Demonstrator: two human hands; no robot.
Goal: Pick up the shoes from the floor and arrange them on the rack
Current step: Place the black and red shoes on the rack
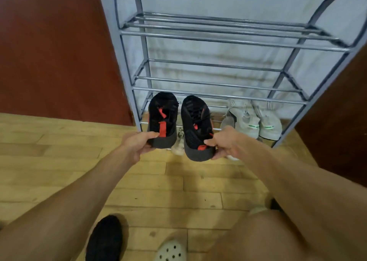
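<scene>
I hold a pair of black sneakers with red tabs in the air in front of the rack's lowest shelf. My left hand [137,143] grips the heel of the left black sneaker [162,119]. My right hand [224,143] grips the heel of the right black sneaker [196,127]. Both toes point toward the grey metal shoe rack [218,90], which has three tiers of bars; the upper two are bare. A pair of pale grey sneakers [256,119] with green heel marks sits on the lowest tier at the right. A white shoe [178,141] shows between and below the black sneakers.
The rack stands against a pale wall, with dark red panels [49,52] to its left and right. The floor is light wood planks [158,181]. Near my legs lie a black shoe [105,239] and a white perforated clog [171,250].
</scene>
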